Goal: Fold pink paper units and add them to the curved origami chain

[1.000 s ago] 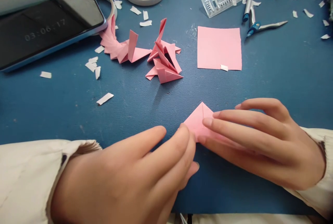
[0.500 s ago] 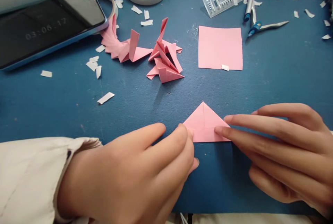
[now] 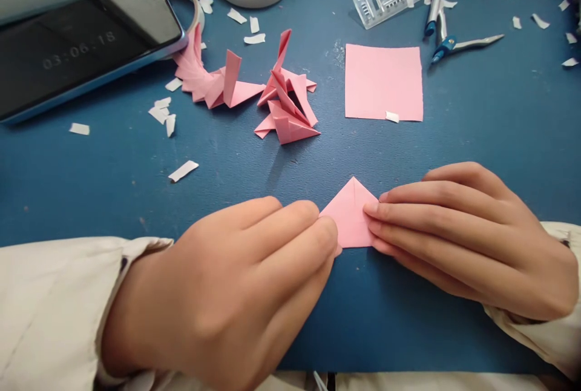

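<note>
While white scraps are littering the blue table ahead of left hand and right hand, both are grasping the folded pink paper between them by opposite sides, fingers bunched nearly closed.

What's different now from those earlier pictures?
The right hand moved right, then back left, covering the right corner of the folded pink paper. The left hand drew its fingers closer together at the left corner. The phone ticked from 03:06:17 to 03:06:18. The flat pink square stayed put.
</note>
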A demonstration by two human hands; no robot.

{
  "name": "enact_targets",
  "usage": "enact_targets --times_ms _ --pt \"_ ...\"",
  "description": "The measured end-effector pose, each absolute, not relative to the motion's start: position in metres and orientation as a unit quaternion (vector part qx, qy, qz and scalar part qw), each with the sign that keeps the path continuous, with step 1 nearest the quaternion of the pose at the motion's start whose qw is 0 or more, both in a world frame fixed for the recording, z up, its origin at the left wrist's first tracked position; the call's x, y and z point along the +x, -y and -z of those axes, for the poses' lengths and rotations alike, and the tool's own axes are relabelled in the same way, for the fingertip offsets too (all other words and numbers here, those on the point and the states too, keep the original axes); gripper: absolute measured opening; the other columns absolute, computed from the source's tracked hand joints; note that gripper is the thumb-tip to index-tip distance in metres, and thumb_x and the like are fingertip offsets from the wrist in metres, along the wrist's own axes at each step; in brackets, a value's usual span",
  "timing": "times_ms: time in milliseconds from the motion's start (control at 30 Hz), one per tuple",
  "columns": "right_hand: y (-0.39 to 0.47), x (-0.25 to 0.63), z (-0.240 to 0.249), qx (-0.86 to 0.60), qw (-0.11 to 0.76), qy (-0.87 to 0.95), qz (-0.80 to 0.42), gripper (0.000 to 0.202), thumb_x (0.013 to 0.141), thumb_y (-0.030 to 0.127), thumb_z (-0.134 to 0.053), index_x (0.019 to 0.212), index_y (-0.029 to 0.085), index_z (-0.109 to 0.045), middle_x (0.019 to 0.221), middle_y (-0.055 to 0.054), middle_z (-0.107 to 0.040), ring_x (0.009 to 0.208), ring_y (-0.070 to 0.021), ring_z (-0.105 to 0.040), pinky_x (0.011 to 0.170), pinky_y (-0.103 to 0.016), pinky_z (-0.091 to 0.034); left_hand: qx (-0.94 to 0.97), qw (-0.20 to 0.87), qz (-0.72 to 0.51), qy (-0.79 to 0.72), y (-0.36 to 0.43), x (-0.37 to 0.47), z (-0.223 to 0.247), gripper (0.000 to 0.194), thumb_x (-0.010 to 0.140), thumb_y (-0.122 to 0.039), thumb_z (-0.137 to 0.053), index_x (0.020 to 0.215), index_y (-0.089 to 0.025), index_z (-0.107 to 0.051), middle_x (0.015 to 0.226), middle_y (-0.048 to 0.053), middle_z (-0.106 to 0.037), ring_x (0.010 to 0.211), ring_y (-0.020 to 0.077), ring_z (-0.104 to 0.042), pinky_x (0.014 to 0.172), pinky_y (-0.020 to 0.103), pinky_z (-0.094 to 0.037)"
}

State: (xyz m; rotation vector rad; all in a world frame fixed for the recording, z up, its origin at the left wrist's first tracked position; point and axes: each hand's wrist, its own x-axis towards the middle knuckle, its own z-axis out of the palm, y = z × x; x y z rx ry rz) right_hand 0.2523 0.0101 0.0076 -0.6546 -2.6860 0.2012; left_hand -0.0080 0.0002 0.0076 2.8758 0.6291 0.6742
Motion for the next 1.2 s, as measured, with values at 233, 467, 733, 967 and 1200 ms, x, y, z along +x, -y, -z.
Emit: enact_targets --times_ms 233,467,733,967,1200 --pt "-0.011 0.25 -0.008 -0.227 0.192 0.952 -0.073 0.017 0.086 0.017 -0.068 0.101 0.009 -0.065 0.1 -0.005 -0.072 0.093 -0.0181 -0.064 0.074 -0.038 -0.046 0.951 0.049 -0.211 -0.22 0.0 -0.007 -0.007 0.024 0.094 -0.013 -0.038 0.079 -0.018 -0.056 0.091 0.003 -0.066 0.079 0.0188 -0.061 0.056 0.035 -0.043" --pt "-0.011 0.249 -0.009 -0.221 0.218 0.947 -0.083 0.006 0.084 0.008 -0.066 0.089 0.01 -0.063 0.097 -0.007 -0.073 0.089 -0.0188 -0.067 0.07 -0.037 -0.048 0.95 0.064 -0.215 -0.215 -0.002 -0.007 -0.008 0.025 0.095 -0.012 -0.036 0.087 -0.016 -0.059 0.083 0.004 -0.066 0.076 0.018 -0.06 0.059 0.033 -0.047" --pt "-0.013 0.247 -0.011 -0.302 0.201 0.928 -0.084 0.011 0.089 0.016 -0.062 0.079 0.016 -0.057 0.095 -0.006 -0.069 0.081 -0.0183 -0.063 0.073 -0.04 -0.042 0.93 0.103 -0.16 -0.316 -0.007 0.001 -0.009 0.024 0.093 -0.017 -0.053 0.07 -0.016 -0.061 0.067 0.001 -0.056 0.064 0.0162 -0.051 0.054 0.031 -0.042" --pt "-0.016 0.249 -0.009 -0.321 0.179 0.925 -0.098 0.014 0.089 0.016 -0.058 0.076 0.017 -0.053 0.091 -0.007 -0.06 0.078 -0.0184 -0.055 0.071 -0.039 -0.039 0.934 0.063 -0.162 -0.314 -0.009 0.001 -0.009 0.023 0.094 -0.017 -0.051 0.074 -0.014 -0.063 0.066 0.002 -0.054 0.063 0.0169 -0.051 0.052 0.032 -0.039" --pt "-0.016 0.248 -0.008 -0.329 0.179 0.924 -0.081 0.018 0.087 0.014 -0.06 0.072 0.017 -0.051 0.084 -0.005 -0.056 0.07 -0.0162 -0.051 0.068 -0.038 -0.038 0.944 0.044 -0.149 -0.291 -0.01 0.001 -0.009 0.022 0.094 -0.016 -0.049 0.077 -0.013 -0.063 0.067 0.002 -0.053 0.063 0.0173 -0.05 0.051 0.03 -0.038"
